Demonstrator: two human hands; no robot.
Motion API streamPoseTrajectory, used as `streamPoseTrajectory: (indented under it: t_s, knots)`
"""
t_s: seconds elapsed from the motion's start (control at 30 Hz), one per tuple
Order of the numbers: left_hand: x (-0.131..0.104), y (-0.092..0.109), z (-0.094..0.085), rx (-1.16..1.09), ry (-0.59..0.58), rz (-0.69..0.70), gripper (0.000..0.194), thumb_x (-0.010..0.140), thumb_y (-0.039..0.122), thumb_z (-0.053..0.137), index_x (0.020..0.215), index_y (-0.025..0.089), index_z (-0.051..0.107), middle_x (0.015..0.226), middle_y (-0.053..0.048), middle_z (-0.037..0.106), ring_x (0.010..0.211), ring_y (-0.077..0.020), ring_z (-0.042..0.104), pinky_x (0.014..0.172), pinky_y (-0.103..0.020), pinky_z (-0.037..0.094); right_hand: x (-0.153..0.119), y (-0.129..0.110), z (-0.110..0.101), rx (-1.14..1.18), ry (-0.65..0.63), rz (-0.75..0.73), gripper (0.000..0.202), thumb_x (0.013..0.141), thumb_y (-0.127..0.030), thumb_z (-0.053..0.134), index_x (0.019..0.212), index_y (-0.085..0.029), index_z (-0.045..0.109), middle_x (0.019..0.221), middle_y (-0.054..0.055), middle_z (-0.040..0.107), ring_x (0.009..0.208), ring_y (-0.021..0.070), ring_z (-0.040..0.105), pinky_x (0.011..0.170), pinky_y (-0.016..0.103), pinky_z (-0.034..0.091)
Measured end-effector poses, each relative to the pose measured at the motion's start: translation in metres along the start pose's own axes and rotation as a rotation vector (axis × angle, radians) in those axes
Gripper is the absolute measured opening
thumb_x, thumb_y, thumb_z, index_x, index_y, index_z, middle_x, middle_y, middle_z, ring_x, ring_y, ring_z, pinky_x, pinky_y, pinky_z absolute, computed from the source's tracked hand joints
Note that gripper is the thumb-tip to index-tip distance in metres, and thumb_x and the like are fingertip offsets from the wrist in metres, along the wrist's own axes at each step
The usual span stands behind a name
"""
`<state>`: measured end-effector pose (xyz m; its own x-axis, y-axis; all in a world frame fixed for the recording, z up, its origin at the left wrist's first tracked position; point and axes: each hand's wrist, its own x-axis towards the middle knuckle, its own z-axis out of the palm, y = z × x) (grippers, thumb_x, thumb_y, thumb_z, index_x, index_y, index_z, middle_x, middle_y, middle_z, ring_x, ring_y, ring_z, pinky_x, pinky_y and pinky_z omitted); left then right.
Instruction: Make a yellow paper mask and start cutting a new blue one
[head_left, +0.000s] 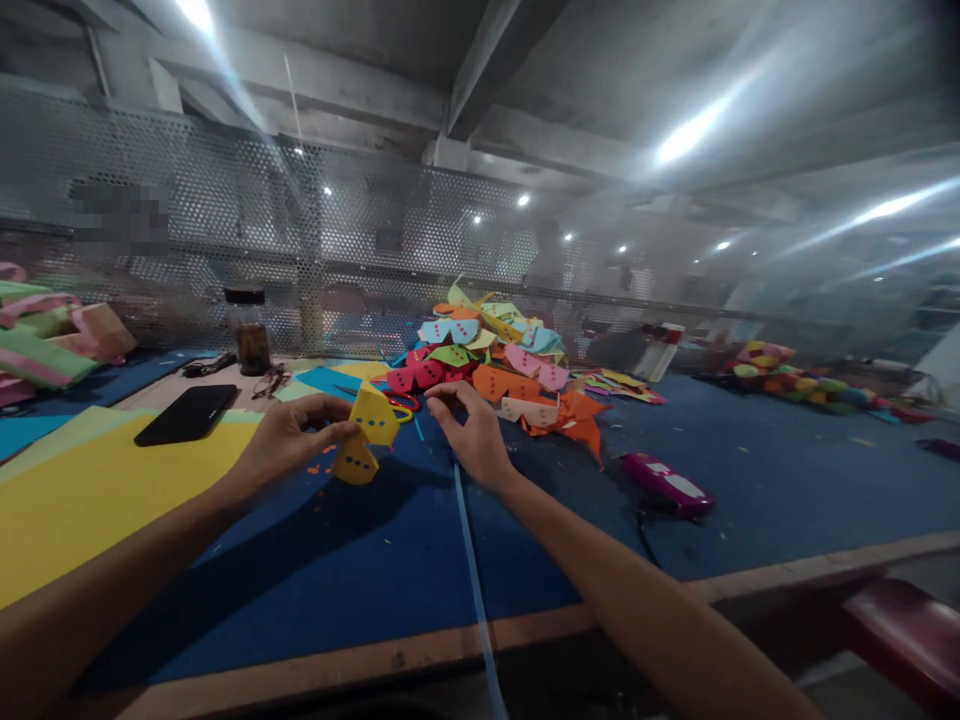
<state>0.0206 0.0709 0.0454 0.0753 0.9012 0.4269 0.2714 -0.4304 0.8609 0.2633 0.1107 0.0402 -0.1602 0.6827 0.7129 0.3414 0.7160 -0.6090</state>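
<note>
My left hand (300,437) pinches a folded yellow paper piece (374,418) with rows of dark dots, held above the blue table surface (405,590). To the right, my right hand (472,432) is raised with thumb and fingertips brought together; whatever they hold, if anything, is too small to make out. Below it a thin blue strip (474,580) runs down over the table's front edge. Scissors with red and yellow handles (403,411) lie between the hands. Behind them rises a pile of colourful folded paper pieces (517,375).
A black phone (187,414) lies at the left by yellow sheets (112,490), with a lidded jar (252,340) behind. A purple device (667,484) sits at the right. Perforated metal panels (360,230) stand behind the table. A red stool (904,635) is at lower right.
</note>
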Motion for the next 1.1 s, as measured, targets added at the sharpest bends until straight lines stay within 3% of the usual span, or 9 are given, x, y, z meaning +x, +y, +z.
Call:
streamPoseTrajectory:
  t_s: [0.13, 0.27, 0.6, 0.9, 1.03, 1.1]
  knots:
    - [-0.005, -0.004, 0.004, 0.153, 0.044, 0.128, 0.019, 0.074, 0.038, 0.077, 0.087, 0.025, 0.078, 0.084, -0.002, 0.077, 0.078, -0.0216, 0.068, 0.071, -0.029, 0.053, -0.006, -0.016, -0.001, -0.135, 0.008, -0.297, 0.015, 0.097, -0.025, 0.055, 0.107, -0.021, 0.066, 0.099, 0.006, 0.065, 0.095, 0.0191, 0.062, 0.087, 0.033, 0.049]
    - [-0.010, -0.004, 0.011, 0.132, -0.007, 0.114, 0.015, 0.076, 0.036, 0.074, 0.086, 0.025, 0.078, 0.082, -0.002, 0.077, 0.075, -0.0217, 0.068, 0.068, -0.029, 0.054, -0.010, -0.022, 0.000, -0.238, -0.096, -0.437, 0.023, 0.098, -0.025, 0.055, 0.119, -0.026, 0.063, 0.109, 0.007, 0.065, 0.107, 0.0217, 0.059, 0.095, 0.039, 0.047]
    - [-0.012, -0.009, 0.012, 0.160, -0.099, 0.159, 0.014, 0.081, 0.038, 0.073, 0.085, 0.025, 0.077, 0.081, -0.002, 0.076, 0.076, -0.0215, 0.068, 0.071, -0.030, 0.053, -0.012, -0.023, 0.000, -0.300, -0.154, -0.475, 0.032, 0.097, -0.028, 0.059, 0.128, -0.030, 0.061, 0.119, 0.007, 0.060, 0.115, 0.0226, 0.055, 0.099, 0.041, 0.044]
    - [-0.012, -0.013, 0.015, 0.176, -0.140, 0.172, 0.013, 0.081, 0.036, 0.071, 0.083, 0.025, 0.078, 0.082, -0.003, 0.077, 0.078, -0.0212, 0.067, 0.074, -0.030, 0.052, -0.015, -0.023, 0.002, -0.418, -0.178, -0.501, 0.012, 0.096, -0.029, 0.059, 0.103, -0.025, 0.069, 0.121, 0.008, 0.062, 0.116, 0.0233, 0.055, 0.098, 0.040, 0.043]
    - [-0.012, -0.013, 0.014, 0.096, -0.149, 0.071, 0.021, 0.080, 0.043, 0.072, 0.088, 0.025, 0.078, 0.082, -0.003, 0.076, 0.076, -0.0222, 0.068, 0.071, -0.031, 0.054, -0.014, -0.022, 0.003, -0.369, -0.168, -0.473, 0.008, 0.096, -0.025, 0.059, 0.097, -0.023, 0.066, 0.120, 0.009, 0.062, 0.116, 0.0238, 0.055, 0.099, 0.042, 0.044]
    - [-0.011, -0.012, 0.013, 0.053, -0.094, 0.039, 0.026, 0.079, 0.047, 0.072, 0.090, 0.024, 0.078, 0.088, -0.005, 0.075, 0.080, -0.0239, 0.068, 0.070, -0.032, 0.055, -0.013, -0.019, 0.004, -0.320, -0.137, -0.427, 0.006, 0.095, -0.024, 0.058, 0.096, -0.023, 0.064, 0.118, 0.009, 0.061, 0.116, 0.0234, 0.056, 0.100, 0.042, 0.044]
